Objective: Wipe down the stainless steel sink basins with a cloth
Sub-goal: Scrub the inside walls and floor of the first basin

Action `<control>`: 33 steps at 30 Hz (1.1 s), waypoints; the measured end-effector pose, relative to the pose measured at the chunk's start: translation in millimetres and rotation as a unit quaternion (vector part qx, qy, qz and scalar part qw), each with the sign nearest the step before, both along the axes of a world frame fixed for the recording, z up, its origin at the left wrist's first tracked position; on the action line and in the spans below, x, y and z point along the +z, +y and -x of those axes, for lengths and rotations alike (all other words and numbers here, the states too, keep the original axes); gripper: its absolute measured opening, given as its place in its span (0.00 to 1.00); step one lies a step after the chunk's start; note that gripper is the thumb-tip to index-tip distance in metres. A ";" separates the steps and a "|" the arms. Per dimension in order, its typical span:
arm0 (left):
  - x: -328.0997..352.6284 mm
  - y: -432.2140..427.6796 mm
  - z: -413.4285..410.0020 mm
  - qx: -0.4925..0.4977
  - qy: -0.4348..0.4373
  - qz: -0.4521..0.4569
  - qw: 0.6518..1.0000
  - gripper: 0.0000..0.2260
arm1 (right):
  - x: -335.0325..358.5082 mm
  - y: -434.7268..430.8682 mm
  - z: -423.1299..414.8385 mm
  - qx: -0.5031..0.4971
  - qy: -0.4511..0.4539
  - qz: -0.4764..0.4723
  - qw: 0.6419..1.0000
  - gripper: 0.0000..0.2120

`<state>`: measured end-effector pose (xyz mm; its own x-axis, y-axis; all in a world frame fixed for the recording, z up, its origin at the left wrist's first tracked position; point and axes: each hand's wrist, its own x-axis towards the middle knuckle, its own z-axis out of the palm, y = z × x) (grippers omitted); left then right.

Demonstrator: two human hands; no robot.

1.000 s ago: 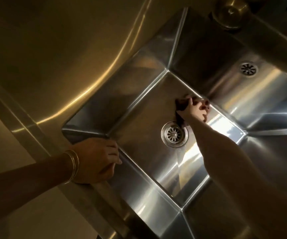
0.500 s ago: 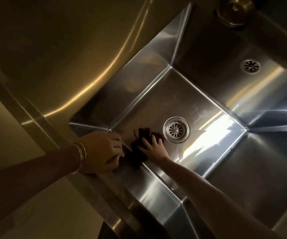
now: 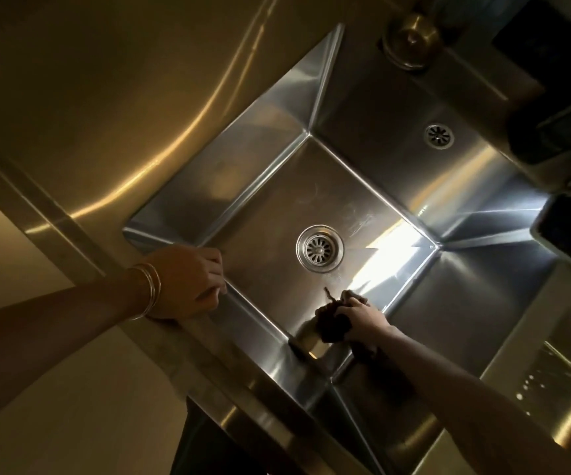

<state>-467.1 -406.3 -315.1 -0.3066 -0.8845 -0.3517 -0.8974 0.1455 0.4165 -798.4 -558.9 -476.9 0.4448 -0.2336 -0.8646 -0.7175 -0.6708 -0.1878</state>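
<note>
Two hands: left hand (image 3: 188, 282) grips sink rim (image 3: 243, 351), right hand (image 3: 366, 320) clutches cloth (image 3: 332, 325).

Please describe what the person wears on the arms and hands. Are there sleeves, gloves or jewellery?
The left hand and the right hand wear no gloves, and no sleeves show on either arm. Several thin metal bangles, gold in this light, circle the left wrist. The right wrist shows no jewellery.

The stainless steel sink basin (image 3: 260, 269) is square and deep, with shining walls and a round drain (image 3: 319, 247) in the middle of its floor. A dark, bunched cloth (image 3: 332, 323) sits on that floor by the near wall, gripped by the right hand (image 3: 366, 320).
</note>
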 end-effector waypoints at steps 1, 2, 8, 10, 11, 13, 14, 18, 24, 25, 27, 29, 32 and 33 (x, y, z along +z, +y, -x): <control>-0.2 -0.3 -0.1 0.001 0.003 -0.002 1.000 0.19 | 4.1 -4.2 -3.5 -0.039 -0.005 -0.067 0.997 0.26; -0.2 -0.4 0.1 0.001 0.006 -0.002 1.000 0.18 | 7.3 -8.8 -6.1 -0.094 -0.004 -0.149 0.984 0.25; 0.8 -1.6 0.4 -0.006 0.000 0.006 1.000 0.20 | 9.1 -27.8 1.6 -0.210 -0.030 -0.009 0.977 0.29; 1.3 -2.1 0.5 -0.012 0.003 0.027 1.000 0.18 | 12.9 -28.6 4.6 -0.239 -0.020 0.148 0.959 0.31; 1.8 -1.9 0.9 -0.014 0.005 0.032 0.999 0.18 | 15.3 -28.2 5.4 -0.245 -0.029 0.177 0.953 0.31; 2.6 -1.7 1.0 -0.016 0.004 0.038 0.999 0.17 | 15.1 -25.5 5.8 -0.236 -0.023 0.152 0.959 0.32; 2.9 -1.7 1.2 -0.017 0.007 0.039 0.999 0.17 | 12.7 -22.7 5.3 -0.239 -0.005 0.125 0.963 0.32; 1.1 -1.6 1.5 -0.018 0.016 0.043 0.999 0.17 | -8.9 -6.1 0.2 -0.284 0.055 0.095 0.953 0.41; -1.3 -1.9 0.9 -0.023 0.026 0.048 0.998 0.15 | -43.8 23.7 -19.2 -0.258 0.071 0.132 0.954 0.43; -2.2 -1.5 0.7 -0.022 0.028 0.049 0.998 0.15 | -48.0 20.7 -24.6 -0.243 0.060 0.146 0.957 0.42; -3.5 -0.2 0.5 -0.020 0.029 0.048 0.998 0.15 | -51.7 2.7 -39.2 -0.238 0.028 0.160 0.957 0.37; -5.0 0.3 0.4 -0.022 0.025 0.049 0.998 0.15 | -51.3 -14.3 -53.9 -0.254 0.002 0.156 0.955 0.33; -5.1 -0.6 0.0 -0.018 0.028 0.043 0.999 0.15 | -47.1 16.5 -61.1 -0.210 0.010 0.177 0.961 0.29; -5.3 0.2 0.2 -0.015 0.026 0.036 0.999 0.14 | -46.8 40.6 -57.5 -0.182 0.009 0.180 0.967 0.28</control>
